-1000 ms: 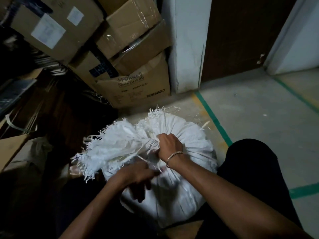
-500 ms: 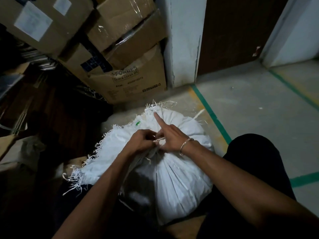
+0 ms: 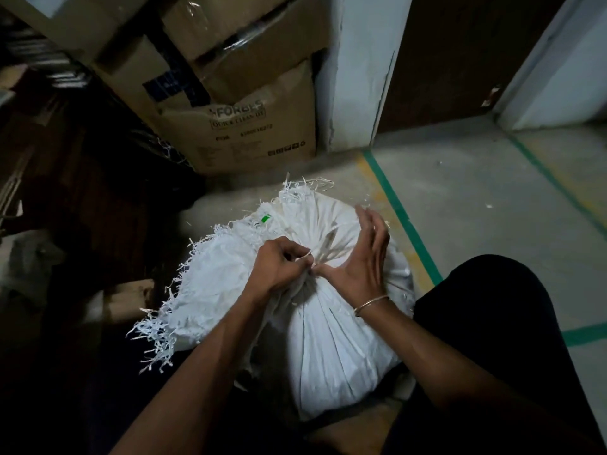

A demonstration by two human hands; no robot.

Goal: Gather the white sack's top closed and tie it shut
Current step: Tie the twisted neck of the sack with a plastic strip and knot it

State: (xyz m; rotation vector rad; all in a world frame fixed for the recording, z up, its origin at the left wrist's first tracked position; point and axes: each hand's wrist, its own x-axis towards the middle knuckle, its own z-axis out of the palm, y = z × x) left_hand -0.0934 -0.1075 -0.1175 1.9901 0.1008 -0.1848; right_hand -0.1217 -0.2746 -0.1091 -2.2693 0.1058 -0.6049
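White sack point(image 3: 331, 349): neck's bunched, tying underway.
Left hand point(image 3: 279, 269): fist pinching a strand at 9 o'clock.
Right hand point(image 3: 361, 257): fingers spread, thumb on the knot.
Next: probably cinch it.

White sack point(image 3: 328, 349), small green tag point(image 3: 265, 219); brown cardboard boxes point(image 3: 243, 126); green floor stripe point(image 3: 404, 221).

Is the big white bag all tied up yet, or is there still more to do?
Nearly. The white sack already has its top bunched into a tight neck, with the frayed edge flopped to one side. Right now the left hand pinches thin white strips at that neck, while the right hand is spread open beside it. I can't see a finished knot, so pulling it tight seems to be what's left.
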